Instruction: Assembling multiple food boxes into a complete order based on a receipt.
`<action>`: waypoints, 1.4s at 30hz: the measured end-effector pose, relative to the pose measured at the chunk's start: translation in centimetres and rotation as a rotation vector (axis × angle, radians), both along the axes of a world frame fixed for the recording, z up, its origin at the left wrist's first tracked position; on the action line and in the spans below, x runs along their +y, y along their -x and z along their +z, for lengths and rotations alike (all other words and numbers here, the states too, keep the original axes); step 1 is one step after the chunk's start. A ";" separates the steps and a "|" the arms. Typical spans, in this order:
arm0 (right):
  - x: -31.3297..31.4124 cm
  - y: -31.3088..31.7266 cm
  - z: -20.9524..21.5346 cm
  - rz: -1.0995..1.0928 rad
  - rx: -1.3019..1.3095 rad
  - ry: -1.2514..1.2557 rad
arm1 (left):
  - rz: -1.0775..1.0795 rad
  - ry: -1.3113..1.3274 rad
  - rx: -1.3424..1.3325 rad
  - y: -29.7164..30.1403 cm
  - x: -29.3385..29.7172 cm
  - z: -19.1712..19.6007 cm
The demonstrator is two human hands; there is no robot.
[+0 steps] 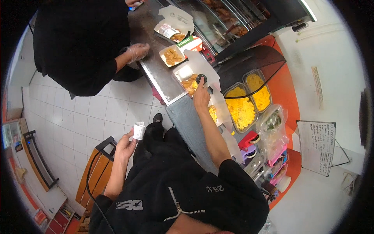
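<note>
Nearest, left hand (125,147): fingers pinch a small white paper slip (139,130) over the tiled floor. Beyond, right hand (201,95): fingers clasp a dark round knob-like piece (201,79) above the open food box (189,80) on the steel surface (156,74); filling seems underway, and the next move likely calls for a steady hold over the box.

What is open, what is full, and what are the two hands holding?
left hand: shut on a white paper slip
right hand: gripping a small dark tool over an open food box
yellow food pans: uncovered, full
far takeaway box: lid up
</note>
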State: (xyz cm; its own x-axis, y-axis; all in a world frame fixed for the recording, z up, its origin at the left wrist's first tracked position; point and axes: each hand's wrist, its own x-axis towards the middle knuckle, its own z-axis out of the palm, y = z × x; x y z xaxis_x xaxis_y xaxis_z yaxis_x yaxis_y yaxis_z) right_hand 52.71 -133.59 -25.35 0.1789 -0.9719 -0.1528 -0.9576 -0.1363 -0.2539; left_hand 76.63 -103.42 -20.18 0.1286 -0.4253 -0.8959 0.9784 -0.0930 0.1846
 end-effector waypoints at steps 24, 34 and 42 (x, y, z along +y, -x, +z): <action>6.3 27.7 11.6 -0.326 -0.103 0.059 | -0.489 1.142 -1.160 20.0 -19.0 17.0; 13.5 20.3 19.2 -0.172 -1.675 0.068 | -0.686 1.259 -1.030 30.8 -20.9 16.2; 11.3 26.2 16.1 -0.334 -1.629 -0.036 | -1.372 0.938 -0.913 32.3 -22.7 15.2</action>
